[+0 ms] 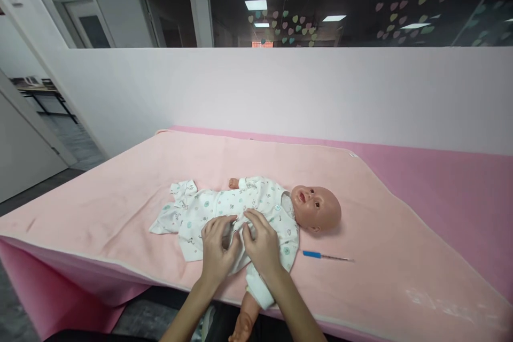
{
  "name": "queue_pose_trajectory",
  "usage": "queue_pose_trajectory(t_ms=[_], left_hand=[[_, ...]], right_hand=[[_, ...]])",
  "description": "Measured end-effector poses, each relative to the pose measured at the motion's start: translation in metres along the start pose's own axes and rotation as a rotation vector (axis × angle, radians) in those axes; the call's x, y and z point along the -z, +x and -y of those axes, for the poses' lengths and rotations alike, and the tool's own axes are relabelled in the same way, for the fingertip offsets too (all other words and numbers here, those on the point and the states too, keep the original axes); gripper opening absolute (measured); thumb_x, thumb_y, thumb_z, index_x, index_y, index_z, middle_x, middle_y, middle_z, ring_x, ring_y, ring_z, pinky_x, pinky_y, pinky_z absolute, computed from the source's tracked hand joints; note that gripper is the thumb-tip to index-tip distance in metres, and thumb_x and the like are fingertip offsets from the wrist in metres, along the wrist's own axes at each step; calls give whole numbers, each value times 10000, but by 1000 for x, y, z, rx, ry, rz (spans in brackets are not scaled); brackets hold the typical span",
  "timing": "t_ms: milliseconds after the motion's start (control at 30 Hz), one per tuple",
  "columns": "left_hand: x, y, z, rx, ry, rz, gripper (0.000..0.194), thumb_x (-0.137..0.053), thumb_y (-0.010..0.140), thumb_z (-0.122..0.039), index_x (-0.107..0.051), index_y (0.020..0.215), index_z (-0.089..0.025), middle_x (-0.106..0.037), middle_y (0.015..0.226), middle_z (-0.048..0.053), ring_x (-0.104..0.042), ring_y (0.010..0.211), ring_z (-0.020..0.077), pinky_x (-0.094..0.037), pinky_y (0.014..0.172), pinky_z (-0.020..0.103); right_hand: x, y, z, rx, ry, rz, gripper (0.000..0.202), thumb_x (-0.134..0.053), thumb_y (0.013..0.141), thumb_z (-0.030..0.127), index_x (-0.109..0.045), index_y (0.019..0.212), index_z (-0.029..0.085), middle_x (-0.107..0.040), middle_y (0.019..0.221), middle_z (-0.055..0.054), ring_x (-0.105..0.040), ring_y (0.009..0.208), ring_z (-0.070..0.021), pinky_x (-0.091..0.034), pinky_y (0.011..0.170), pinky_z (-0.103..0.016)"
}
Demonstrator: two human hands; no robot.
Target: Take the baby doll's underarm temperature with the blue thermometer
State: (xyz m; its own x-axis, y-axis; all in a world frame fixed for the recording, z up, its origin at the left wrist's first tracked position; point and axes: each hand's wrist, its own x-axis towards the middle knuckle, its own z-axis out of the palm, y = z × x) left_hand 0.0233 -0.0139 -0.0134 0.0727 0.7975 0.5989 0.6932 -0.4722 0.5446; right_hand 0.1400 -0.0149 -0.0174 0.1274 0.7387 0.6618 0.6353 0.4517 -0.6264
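A baby doll [316,208] lies on its back on a pink blanket [385,224], its head to the right. It wears a white patterned outfit [200,208]. Over the doll's middle, my left hand [218,246] has its fingers bent against the cloth at the front of the outfit. Close beside it, my right hand [262,240] pinches at the same cloth, thumb and fingers curled. What lies between the fingertips is too small to make out. A thin stick with a blue handle [311,254] rests on the blanket below the doll's head.
One doll arm [245,320] hangs over the blanket's near edge, below my right forearm. Behind the blanket stands a white wall [280,96] with a dark window above it. A door [24,139] and a floor are at the left.
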Motion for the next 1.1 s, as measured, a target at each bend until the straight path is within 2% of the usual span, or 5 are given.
queue_pose_trajectory(t_ms=[167, 567, 867, 967, 1100], left_hand=[[0, -1, -1, -3, -21, 0, 204, -484, 784, -235, -572, 968, -230, -629, 941, 35, -532, 922, 221, -376, 836, 401], [1, 0, -6, -50, -27, 95, 160, -466, 836, -266, -573, 950, -232, -602, 792, 3, -504, 817, 180, -329, 822, 369], [12, -10, 4, 53, 28, 104, 268, -485, 819, -331, -467, 597, -183, -506, 688, -7, -471, 744, 164, -316, 765, 345], [17, -12, 14, 173, 50, 36, 207, -519, 775, -314, -453, 624, -188, -511, 723, -5, -479, 781, 180, -323, 777, 350], [22, -10, 17, 192, 50, 87, 137, -549, 705, -232, -526, 838, -214, -568, 852, 1, -499, 861, 201, -323, 815, 369]], right_hand=[[6, -3, -7, -47, 116, 63, 169, -453, 815, 187, -611, 870, 216, -627, 997, -53, -612, 836, -168, -490, 685, -264], [9, -7, -10, -76, 114, 67, 191, -365, 906, 232, -553, 926, 209, -596, 821, -30, -572, 770, -147, -435, 677, -250], [8, -7, -10, -65, 69, 50, 205, -399, 885, 236, -600, 888, 197, -611, 799, -37, -578, 715, -143, -430, 618, -231], [9, -7, -9, -71, 58, 75, 197, -418, 872, 231, -612, 869, 196, -606, 799, -27, -562, 644, -121, -417, 584, -218], [8, -9, -10, -60, 54, 74, 188, -436, 860, 218, -622, 873, 198, -604, 814, -24, -537, 591, -106, -408, 572, -216]])
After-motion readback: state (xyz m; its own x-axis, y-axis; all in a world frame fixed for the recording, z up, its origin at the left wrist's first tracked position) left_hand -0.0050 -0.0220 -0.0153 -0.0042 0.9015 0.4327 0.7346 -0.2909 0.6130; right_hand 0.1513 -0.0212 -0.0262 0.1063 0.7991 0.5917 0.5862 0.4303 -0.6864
